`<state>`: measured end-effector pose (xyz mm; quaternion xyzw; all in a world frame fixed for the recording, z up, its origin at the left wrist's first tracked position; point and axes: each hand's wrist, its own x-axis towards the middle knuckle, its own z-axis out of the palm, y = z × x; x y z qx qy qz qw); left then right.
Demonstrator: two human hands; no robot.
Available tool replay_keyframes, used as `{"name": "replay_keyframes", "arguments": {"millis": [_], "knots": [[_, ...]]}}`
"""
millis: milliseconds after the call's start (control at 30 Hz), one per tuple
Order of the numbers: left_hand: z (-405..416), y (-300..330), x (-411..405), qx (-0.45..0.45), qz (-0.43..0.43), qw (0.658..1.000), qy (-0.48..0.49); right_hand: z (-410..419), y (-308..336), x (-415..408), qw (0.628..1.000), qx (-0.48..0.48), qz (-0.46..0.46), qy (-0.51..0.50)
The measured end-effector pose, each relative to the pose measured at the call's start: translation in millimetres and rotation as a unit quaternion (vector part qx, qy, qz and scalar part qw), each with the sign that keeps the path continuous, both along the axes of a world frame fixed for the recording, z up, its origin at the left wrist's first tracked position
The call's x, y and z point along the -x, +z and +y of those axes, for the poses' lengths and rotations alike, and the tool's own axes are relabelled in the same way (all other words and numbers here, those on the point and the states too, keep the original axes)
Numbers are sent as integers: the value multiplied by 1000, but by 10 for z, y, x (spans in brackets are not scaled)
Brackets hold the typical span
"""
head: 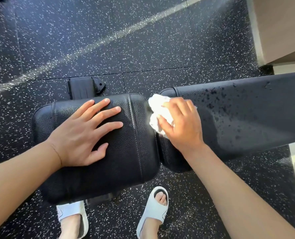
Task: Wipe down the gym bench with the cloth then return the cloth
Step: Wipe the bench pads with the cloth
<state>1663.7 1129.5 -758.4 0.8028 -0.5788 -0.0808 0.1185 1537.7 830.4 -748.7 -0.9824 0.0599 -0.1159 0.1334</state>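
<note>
The right hand (181, 123) has its grip closed round the cloth (158, 110), a white crumpled wad, fingers curled over the top with the thumb tucked against its near side; the cloth bulges out to the left of the fingers and is pressed onto the near end of the back pad (238, 114), right at the gap between that pad and the seat pad (126, 152); the left hand (81, 135) holds nothing, its grip open, palm down and fingers spread flat on the seat pad, thumb out toward the person.

Both pads are black and grained and together form the bench surface; the seat pad lies to the left with raised seams running across it; the back pad stretches away to the right, and dark wet-looking spots speckle it beyond the right hand, thickest toward its far edge.

A black bracket (86, 87) of the frame shows past the seat pad's far edge; under everything is a black floor (143, 40) flecked with white, a pale streak of light crossing it; two feet in white slides (155, 209) stand on it at the near side, one partly hidden under the seat pad; a beige wall (281, 23) rises at the upper right.
</note>
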Motion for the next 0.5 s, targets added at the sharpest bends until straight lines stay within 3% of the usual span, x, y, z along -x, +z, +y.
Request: {"name": "replay_keyframes", "arguments": {"millis": [100,233,367,400,500], "knots": [[-6,15,-3,-3,2,1000,0,-9,68,-378,998,4,23,-54],[-4,22,5,-3,-2,1000,2,49,202,-193,998,10,45,-54],[1,16,6,-3,0,1000,5,94,189,290,973,116,198,-11],[4,12,7,-2,0,1000,6,92,180,337,974,124,190,-2],[15,3,0,2,-1,1000,5,78,113,261,994,102,24,-18]]}}
